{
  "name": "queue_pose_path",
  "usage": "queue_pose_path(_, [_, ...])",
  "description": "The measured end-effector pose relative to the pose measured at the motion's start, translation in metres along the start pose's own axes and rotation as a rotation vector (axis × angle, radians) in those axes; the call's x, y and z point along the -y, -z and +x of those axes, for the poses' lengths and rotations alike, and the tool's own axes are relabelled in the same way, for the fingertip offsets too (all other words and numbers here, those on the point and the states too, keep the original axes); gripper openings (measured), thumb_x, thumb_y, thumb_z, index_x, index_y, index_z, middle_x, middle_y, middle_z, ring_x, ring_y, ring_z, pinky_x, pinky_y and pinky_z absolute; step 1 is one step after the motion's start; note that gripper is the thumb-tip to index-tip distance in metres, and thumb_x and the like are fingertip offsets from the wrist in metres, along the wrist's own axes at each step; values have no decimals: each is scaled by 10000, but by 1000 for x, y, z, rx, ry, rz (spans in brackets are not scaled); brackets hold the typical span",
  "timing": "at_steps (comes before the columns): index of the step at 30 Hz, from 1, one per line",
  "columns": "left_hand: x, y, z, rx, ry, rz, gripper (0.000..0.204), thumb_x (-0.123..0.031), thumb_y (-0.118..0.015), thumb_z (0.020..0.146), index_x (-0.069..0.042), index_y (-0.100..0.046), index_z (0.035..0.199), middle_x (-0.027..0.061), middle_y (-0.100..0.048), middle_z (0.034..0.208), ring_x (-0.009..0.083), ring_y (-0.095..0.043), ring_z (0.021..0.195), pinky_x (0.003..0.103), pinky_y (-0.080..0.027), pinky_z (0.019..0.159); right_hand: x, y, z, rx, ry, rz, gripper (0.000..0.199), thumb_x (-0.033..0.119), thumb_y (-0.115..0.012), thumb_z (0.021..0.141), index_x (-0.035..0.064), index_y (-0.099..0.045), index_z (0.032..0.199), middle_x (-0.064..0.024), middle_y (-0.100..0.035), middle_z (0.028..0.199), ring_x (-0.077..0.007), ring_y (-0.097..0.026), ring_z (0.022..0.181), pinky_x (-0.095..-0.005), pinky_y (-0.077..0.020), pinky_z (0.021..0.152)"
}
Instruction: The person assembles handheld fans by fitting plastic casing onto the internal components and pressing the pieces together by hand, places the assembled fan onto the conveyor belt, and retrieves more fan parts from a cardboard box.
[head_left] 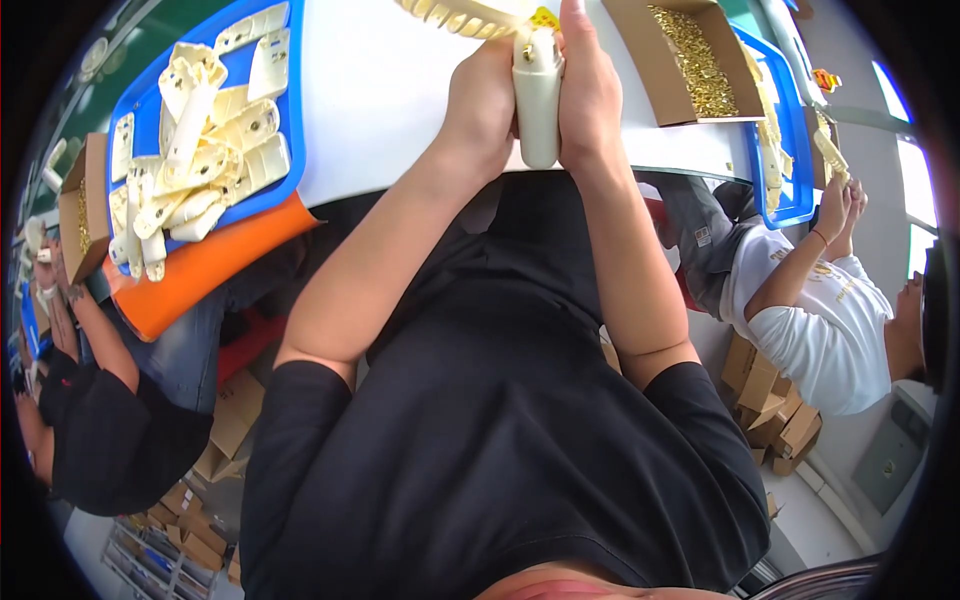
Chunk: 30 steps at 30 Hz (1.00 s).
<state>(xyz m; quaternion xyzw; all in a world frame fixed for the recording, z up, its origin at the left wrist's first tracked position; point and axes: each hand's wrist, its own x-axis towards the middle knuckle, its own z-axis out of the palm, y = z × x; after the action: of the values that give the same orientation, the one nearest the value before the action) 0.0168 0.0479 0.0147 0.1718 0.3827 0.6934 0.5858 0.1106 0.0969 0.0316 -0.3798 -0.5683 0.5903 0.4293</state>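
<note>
Cream fan part (538, 95) top cut off by frame edge, fingertips of both hands hidden behind it, brass bits in cardboard box (690, 60) too small to ID

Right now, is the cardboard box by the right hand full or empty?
Partly full: the open box holds a layer of small gold parts, with bare cardboard beside them.

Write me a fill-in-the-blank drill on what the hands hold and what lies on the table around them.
1. Both hands, the left hand and the right hand, clasp one cream ____ handle.
2. The loose cream parts lie in a ____ tray.
3. That tray rests on an ____ tray.
4. The brass-coloured screws fill a ____ box.

Missing words: plastic; blue; orange; cardboard
</note>
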Motion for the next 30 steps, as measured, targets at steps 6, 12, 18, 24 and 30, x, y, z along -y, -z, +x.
queue_pose_path(6, [-6,1,-13,43,-34,136,321,-341,-472,1082,-65,-632,1108,15,-668,964,98,-645,848,278,-530,742,10,-6,-10,-4,-281,29,671,616,-424,1054,-1,-689,1039,-58,-681,841,-94,-632,789,-269,-521,710])
queue_pose_path(12, [-5,-17,-21,-64,-22,170,285,-263,-479,1071,-40,-629,1164,43,-679,1022,113,-656,915,273,-533,794,3,-11,-15,-129,-133,100,660,621,-434,1050,12,-689,1026,-64,-674,792,-106,-640,762,-272,-515,684])
queue_pose_path(18, [4,-4,-13,-139,-119,126,287,-228,-478,1060,-12,-623,1181,67,-674,1091,127,-655,973,282,-529,830,2,-1,-8,-28,63,-174,683,636,-406,1051,5,-669,1037,-67,-673,776,-133,-646,757,-306,-506,678])
queue_pose_path(24, [-4,-1,-29,38,-252,119,358,-235,-493,1034,42,-616,1226,90,-664,1146,169,-632,1052,327,-514,906,17,2,0,-193,254,-757,773,664,-294,1060,-27,-636,998,-63,-664,777,-188,-636,727,-328,-495,676])
queue_pose_path(30, [-11,31,-24,209,-374,293,494,-262,-543,1064,53,-483,1440,143,-607,1341,208,-589,1235,374,-481,1053,37,8,-23,-62,218,-269,729,646,-319,1055,-15,-626,1050,-106,-675,806,-194,-634,703,-321,-496,643])
